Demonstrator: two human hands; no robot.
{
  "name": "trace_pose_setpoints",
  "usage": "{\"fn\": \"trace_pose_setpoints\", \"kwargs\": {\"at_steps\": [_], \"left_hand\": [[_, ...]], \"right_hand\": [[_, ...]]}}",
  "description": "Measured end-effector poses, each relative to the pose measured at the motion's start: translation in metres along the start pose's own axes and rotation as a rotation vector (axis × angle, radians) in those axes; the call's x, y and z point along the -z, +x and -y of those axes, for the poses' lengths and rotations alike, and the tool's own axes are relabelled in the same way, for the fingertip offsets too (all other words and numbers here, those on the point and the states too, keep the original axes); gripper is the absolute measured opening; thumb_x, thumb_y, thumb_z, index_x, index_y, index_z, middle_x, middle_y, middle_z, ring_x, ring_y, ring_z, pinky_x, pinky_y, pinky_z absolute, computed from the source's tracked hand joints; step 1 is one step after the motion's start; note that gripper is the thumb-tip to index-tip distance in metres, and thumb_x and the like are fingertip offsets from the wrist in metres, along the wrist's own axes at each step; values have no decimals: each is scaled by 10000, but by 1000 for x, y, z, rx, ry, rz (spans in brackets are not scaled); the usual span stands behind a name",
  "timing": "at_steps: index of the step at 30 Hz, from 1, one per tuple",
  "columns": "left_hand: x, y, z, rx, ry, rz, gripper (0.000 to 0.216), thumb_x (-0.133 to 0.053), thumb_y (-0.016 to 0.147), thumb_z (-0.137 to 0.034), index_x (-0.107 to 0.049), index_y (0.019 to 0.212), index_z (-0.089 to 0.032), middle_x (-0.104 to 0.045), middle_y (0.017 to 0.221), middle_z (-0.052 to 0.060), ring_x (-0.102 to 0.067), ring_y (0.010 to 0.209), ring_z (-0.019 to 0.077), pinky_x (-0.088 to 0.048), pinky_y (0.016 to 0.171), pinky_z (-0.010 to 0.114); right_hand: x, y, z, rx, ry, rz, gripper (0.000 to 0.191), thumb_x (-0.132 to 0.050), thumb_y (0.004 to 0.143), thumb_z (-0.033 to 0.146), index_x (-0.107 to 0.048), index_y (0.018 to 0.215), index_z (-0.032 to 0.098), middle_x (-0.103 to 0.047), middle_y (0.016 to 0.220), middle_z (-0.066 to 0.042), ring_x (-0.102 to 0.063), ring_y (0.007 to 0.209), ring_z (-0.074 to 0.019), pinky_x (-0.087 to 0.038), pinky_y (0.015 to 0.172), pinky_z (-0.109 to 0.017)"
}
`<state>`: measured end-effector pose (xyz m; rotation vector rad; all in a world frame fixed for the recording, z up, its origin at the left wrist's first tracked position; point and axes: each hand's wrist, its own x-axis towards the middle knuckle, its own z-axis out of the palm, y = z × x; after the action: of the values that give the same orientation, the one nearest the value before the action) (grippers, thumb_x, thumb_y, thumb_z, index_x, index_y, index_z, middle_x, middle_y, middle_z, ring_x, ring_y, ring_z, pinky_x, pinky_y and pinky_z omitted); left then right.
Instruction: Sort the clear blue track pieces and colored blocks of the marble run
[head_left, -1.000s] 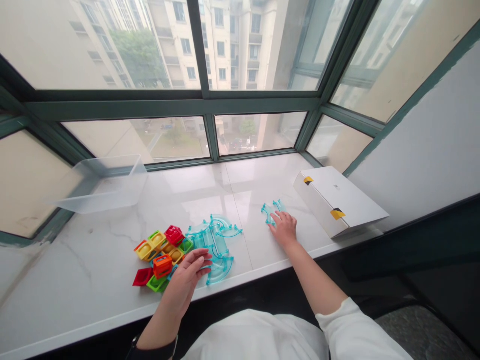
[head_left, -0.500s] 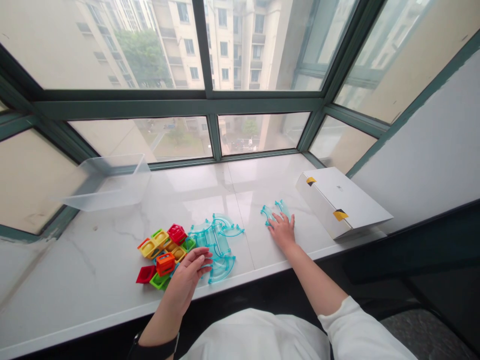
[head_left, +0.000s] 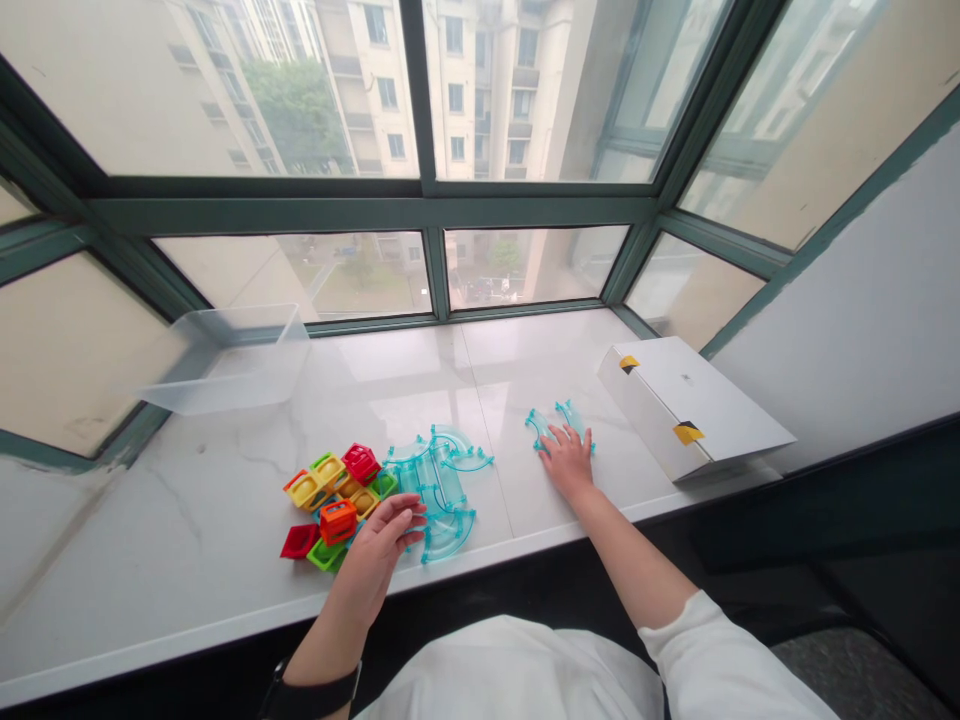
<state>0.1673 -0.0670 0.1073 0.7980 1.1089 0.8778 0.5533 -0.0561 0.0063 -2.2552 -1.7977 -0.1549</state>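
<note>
The left hand (head_left: 379, 550) sits at the lower middle of the frame, half open with its fingers loosely curled. It grips nothing, and its fingertips are just beside a heap of clear teal curved track pieces (head_left: 442, 500) on a white marble sill (head_left: 187, 560). Colorful plastic blocks (head_left: 334, 510) lie touching that heap on its left. The right hand (head_left: 568, 462) lies open and palm down, its fingers spread across two small teal track pieces (head_left: 571, 415), not gripping them. A clear plastic bin (head_left: 232, 360) stands at upper left. A white cardboard box (head_left: 694, 410) with yellow-and-black tape tabs (head_left: 688, 433) lies at right; a small mark on top is too small to read.
</note>
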Motion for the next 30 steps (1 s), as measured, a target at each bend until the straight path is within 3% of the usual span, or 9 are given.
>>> {"fn": "trace_pose_setpoints", "kwargs": {"at_steps": [10,14,17,22,25,30], "left_hand": [[2,4,7,-18,11,5,450,-872,736,-466,-750,1058,-177,-741,1055,105,-690,953,230,-580,811,333],[9,9,6,-53,-20,-52,515,-896,700,-483,-736,1080,-174,-742,1031,93,-695,938,223,-588,828,343],[10,11,4,-91,-81,-118,541,-911,676,-503,-720,1061,-176,-734,936,67,-691,864,202,-588,766,319],[10,11,-2,-210,-162,-155,487,-883,729,-562,-691,964,-181,-598,662,-38,-539,581,88,-472,563,192],[13,10,-5,-261,-164,-180,462,-826,799,-586,-691,964,-175,-564,609,-54,-465,504,64,-398,494,174],[19,8,-11,-310,-136,-262,477,-855,759,-594,-685,886,-167,-643,638,-22,-531,520,83,-438,505,195]], "right_hand": [[-1,-3,3,26,76,-117,348,-597,940,228,-725,1263,245,-629,1444,-137,-445,1416,-390,-107,1235,-721],[7,-16,14,131,258,-207,368,-552,968,220,-698,1307,224,-647,1371,-143,-512,1361,-350,-338,1206,-603],[12,-29,30,233,444,-155,356,-519,990,200,-691,1299,236,-701,1230,-121,-627,1184,-290,-506,1066,-473],[6,-47,57,234,653,37,330,-507,977,182,-694,1242,244,-734,983,-59,-675,855,-220,-564,852,-376],[-1,-49,65,220,633,53,284,-522,969,194,-716,1172,234,-723,923,-58,-660,848,-228,-543,841,-380],[-5,-47,65,202,622,47,276,-509,979,215,-724,1152,230,-719,922,-69,-649,850,-230,-533,821,-373]]}}
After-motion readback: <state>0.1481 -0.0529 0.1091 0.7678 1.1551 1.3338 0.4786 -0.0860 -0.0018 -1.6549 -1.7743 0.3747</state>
